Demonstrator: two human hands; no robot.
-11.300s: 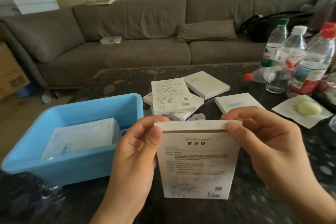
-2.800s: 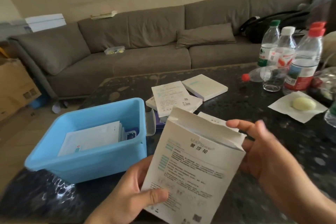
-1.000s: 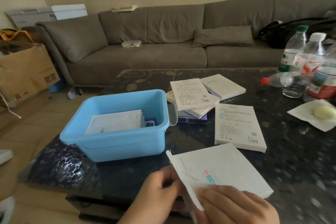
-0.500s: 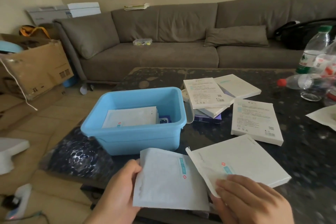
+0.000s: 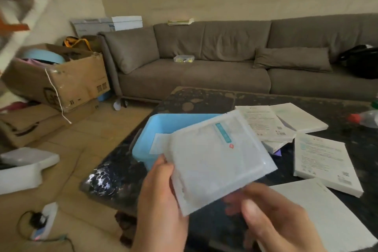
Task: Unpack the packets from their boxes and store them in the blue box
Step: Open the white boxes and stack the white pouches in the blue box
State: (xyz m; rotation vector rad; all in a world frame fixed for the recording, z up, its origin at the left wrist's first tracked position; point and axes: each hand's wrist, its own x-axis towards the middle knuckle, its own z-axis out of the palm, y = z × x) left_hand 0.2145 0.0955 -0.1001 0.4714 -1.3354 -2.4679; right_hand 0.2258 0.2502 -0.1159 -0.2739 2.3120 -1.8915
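Behind the dark speckled surface [image 5: 204, 98] runs a long grey sofa [image 5: 225, 63], with torn cardboard cartons [image 5: 61, 80] stacked on the floor at about nine o'clock. On the surface stands the blue box [image 5: 161, 125], partly hidden by a white sealed packet [image 5: 214, 159] held up in front of it; a second packet [image 5: 159, 143] shows inside the box. The left hand [image 5: 161, 200] grips the held packet at its lower left corner, thumb on its face and fingers curled behind. The right hand [image 5: 272, 221], at about five o'clock and blurred, hangs below the packet's lower edge with its fingers loosely bent; whether they touch the packet cannot be told. At three o'clock lies a flat white carton [image 5: 325, 161] printed side up, and at about one o'clock a loose pile of similar cartons [image 5: 272, 122]. Another white carton [image 5: 327, 221] lies at the lower right, partly behind the right hand. A clear bottle with a red cap [image 5: 364, 117] lies on its side at the right edge.
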